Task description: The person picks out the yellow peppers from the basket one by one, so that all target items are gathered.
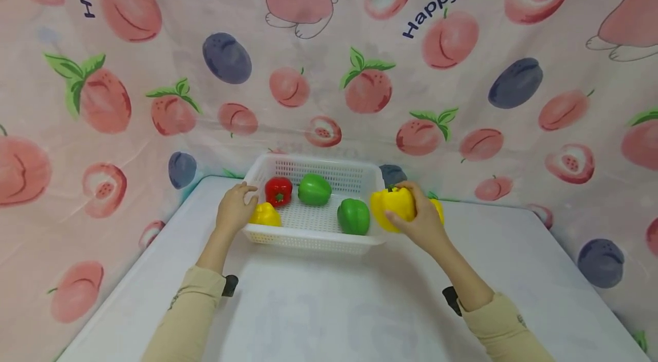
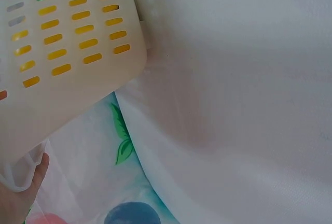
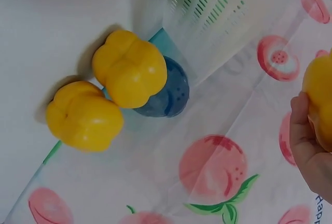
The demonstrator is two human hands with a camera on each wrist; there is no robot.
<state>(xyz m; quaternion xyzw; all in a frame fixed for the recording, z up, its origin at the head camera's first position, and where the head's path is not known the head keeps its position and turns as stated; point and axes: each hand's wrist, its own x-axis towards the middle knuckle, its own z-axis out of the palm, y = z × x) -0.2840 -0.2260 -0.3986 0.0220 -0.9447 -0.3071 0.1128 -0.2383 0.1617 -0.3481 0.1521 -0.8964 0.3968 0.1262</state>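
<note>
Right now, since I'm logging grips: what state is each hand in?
Left hand: closed, holding the white basket by its left rim.
Right hand: closed, holding a yellow pepper.

The right hand (image 1: 426,224) grips a yellow pepper (image 1: 393,206)

It is at the right end of a white basket (image 1: 308,236); the left hand (image 1: 235,209) holds the left rim. Inside lie a red pepper (image 1: 278,190), a rear green pepper (image 1: 315,189), a front green pepper (image 1: 353,216) and a second yellow pepper (image 1: 266,215); a third yellow pepper (image 1: 439,209) shows behind the right hand
</note>
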